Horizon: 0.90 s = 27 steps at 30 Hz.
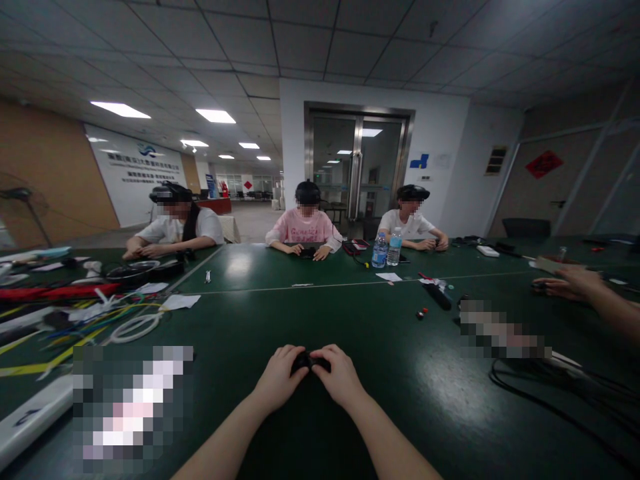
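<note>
Both of my hands meet around a small black object (pixel 311 361) low over the green table (pixel 250 320), in the middle of the head view. My left hand (pixel 281 377) has its fingers curled over the object's left side, with the thumb pressed near its middle. On the right side, my right hand (pixel 340 375) grips it in the same way, its thumb close to the other thumb. The fingers cover most of the object, so its exact kind cannot be made out.
Cables (pixel 135 328) and papers (pixel 181 301) lie at the left. Two bottles (pixel 394 248) stand toward the far side. Three people wearing headsets sit across the table. Another person's hands (pixel 575 281) reach in at the right, above black cables (pixel 545 393).
</note>
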{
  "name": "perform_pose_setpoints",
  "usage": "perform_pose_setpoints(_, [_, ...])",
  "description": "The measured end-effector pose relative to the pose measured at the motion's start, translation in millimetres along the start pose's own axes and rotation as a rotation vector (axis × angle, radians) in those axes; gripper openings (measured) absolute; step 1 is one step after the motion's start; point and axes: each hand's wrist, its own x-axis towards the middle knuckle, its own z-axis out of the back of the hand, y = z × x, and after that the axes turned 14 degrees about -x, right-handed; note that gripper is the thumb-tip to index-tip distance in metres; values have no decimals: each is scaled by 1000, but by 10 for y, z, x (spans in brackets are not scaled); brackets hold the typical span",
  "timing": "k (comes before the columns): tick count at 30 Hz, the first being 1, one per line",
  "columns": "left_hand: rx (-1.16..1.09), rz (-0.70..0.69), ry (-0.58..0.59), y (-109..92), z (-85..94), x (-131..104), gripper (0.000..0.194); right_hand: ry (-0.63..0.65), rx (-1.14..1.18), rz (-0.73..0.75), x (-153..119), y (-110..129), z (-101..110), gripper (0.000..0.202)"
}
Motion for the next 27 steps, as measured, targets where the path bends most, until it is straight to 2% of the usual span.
perform_pose_setpoints(8, [6,36,11,-42,17,-8,43,10,5,-2,4,-4,-1,26])
perform_pose_setpoints(21, [-1,-17,-1,-1,-3,0,42,18,-19,0,15,8,8,26])
perform_pose_setpoints(27, [-7,10,4,36,-14,9,42,58,-3,-43,-13,48,54,27])
